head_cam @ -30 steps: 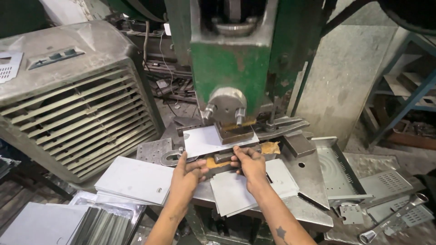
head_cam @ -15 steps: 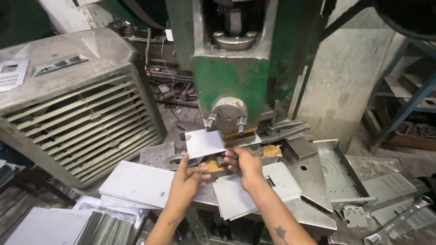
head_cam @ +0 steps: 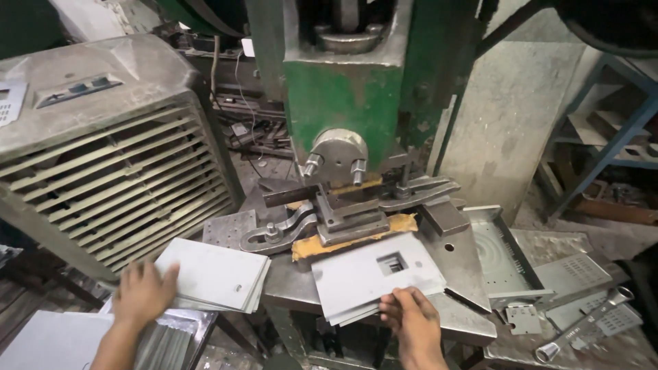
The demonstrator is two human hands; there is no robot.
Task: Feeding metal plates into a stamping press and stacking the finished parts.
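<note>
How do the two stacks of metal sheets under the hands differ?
The left stack shows a plain top sheet; the right stack has a rectangular hole punched in its top sheet. The left one lies beside the press, the right one before its die. Both are flat grey metal.

Left hand (head_cam: 142, 293) flat on blank sheet stack (head_cam: 214, 274). Right hand (head_cam: 414, 323) touching punched sheet (head_cam: 375, 273) on counter (head_cam: 466, 322) below green press (head_cam: 349, 103).

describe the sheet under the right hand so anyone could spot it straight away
Start at the big green press in the middle and drop to the bed in front of its die. The top metal sheet lies there on a small stack, with the right hand on its near edge. Unlike the plain sheets under the left hand, it has a rectangular hole punched through it.
</note>
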